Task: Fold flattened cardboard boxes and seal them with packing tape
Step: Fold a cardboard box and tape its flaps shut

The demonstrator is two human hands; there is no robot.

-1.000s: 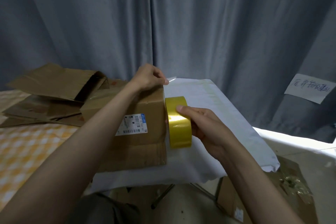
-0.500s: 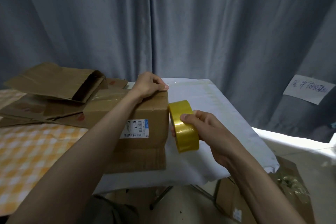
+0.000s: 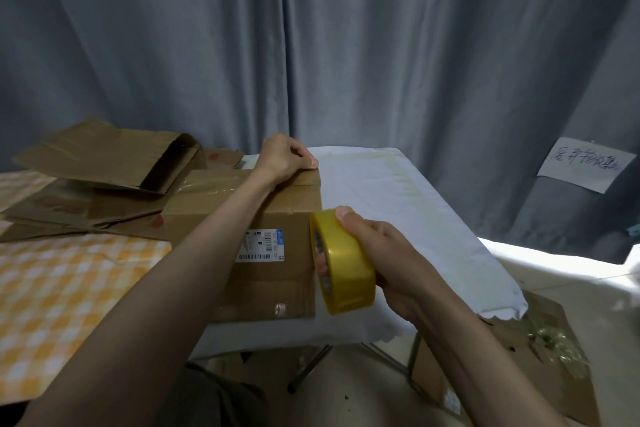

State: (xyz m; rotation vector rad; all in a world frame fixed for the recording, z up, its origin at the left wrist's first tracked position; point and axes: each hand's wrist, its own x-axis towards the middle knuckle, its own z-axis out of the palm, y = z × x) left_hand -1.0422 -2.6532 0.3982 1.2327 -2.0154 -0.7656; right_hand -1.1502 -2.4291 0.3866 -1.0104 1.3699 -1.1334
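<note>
Hands apart: left hand (image 3: pixel 285 158) presses curled fingers on the box (image 3: pixel 263 239) top's far corner, under it on the worktop (image 3: pixel 398 204); right hand (image 3: pixel 377 253) grips the tape roll (image 3: pixel 343 260) beside the box's right face. Sealing step, likely; next, draw tape across the seam. Tape strip between them cannot be made out.

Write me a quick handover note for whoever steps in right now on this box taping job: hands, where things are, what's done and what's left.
Left hand: curled fingers pressing on the top far right corner of the cardboard box.
Right hand: gripping the yellow tape roll, held against the box's right side.
The box stands folded on the white-covered table; flattened cardboard is piled to its left.
Done: box folded, glossy tape already across its top.
Left: run the tape down the right side, cut it, then fold and seal the remaining flats.
</note>
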